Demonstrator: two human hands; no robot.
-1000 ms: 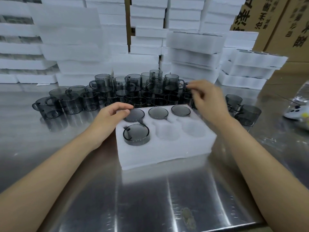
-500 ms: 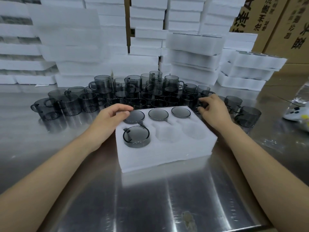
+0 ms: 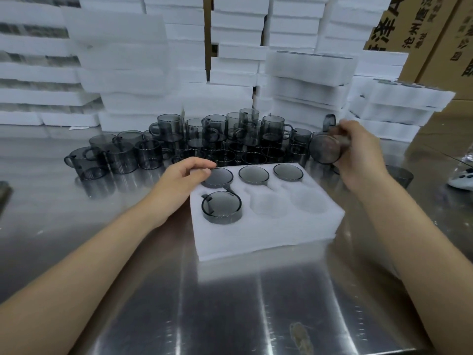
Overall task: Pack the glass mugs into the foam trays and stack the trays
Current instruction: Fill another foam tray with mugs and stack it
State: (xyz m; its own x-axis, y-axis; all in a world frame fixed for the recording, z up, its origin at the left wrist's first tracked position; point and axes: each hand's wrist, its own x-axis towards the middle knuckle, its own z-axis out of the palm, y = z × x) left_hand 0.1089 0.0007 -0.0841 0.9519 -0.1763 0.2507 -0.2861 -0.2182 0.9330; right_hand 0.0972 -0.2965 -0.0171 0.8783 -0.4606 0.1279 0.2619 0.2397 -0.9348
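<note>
A white foam tray (image 3: 268,234) lies on the steel table in front of me. Smoky grey glass mugs fill its three back pockets, and another mug (image 3: 221,206) sits in the front left pocket. The front middle and front right pockets hold nothing. My left hand (image 3: 183,179) rests on the tray's back left corner, fingertips touching the back left mug (image 3: 218,177). My right hand (image 3: 358,152) grips a grey glass mug (image 3: 325,148), tilted on its side in the air, just past the tray's back right corner.
Several loose grey mugs (image 3: 204,139) crowd the table behind the tray. Stacks of white foam trays (image 3: 307,80) rise behind them, and cardboard boxes (image 3: 422,34) stand at the back right. A white object (image 3: 463,178) lies at the right edge.
My right hand has lifted a mug from the cluster right of the tray and turned it on its side. The left hand has stayed on the tray's corner.
</note>
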